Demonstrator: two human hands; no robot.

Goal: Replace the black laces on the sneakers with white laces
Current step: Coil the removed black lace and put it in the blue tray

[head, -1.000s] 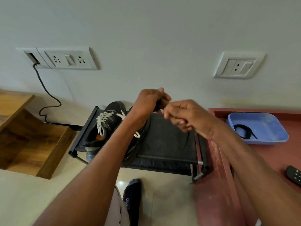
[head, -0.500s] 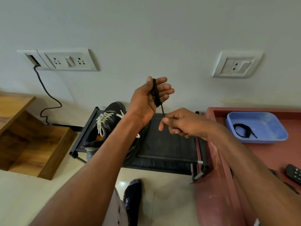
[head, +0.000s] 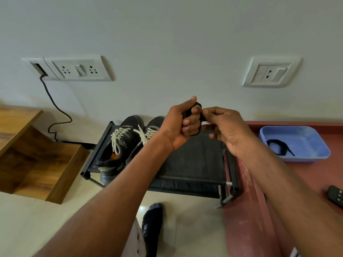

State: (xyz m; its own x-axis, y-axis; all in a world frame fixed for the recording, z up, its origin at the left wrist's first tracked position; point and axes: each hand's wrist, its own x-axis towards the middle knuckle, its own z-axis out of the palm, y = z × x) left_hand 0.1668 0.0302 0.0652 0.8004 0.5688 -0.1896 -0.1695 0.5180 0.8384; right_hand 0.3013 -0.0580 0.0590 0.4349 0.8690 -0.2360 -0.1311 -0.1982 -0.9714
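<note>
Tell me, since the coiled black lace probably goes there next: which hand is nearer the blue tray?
Right. The right hand is just left of the blue tray, pinching the black lace; the left hand, wrapped in it, is farther left.

The scene was evenly and softly lit, bright enough to read every surface, with no hard glare on the pale wall (head: 167, 34). Soft shadows fell to the right of the switch plate (head: 74, 68) at upper left and the socket plate (head: 270, 72) at upper right, suggesting light from the left. A small bright reflection showed on the glossy floor (head: 142, 208) at lower centre. Wide-angle distortion bent straight lines towards the edges and stretched the forearms at the bottom. Focus was fairly sharp throughout, slightly softer at the corners.
</note>
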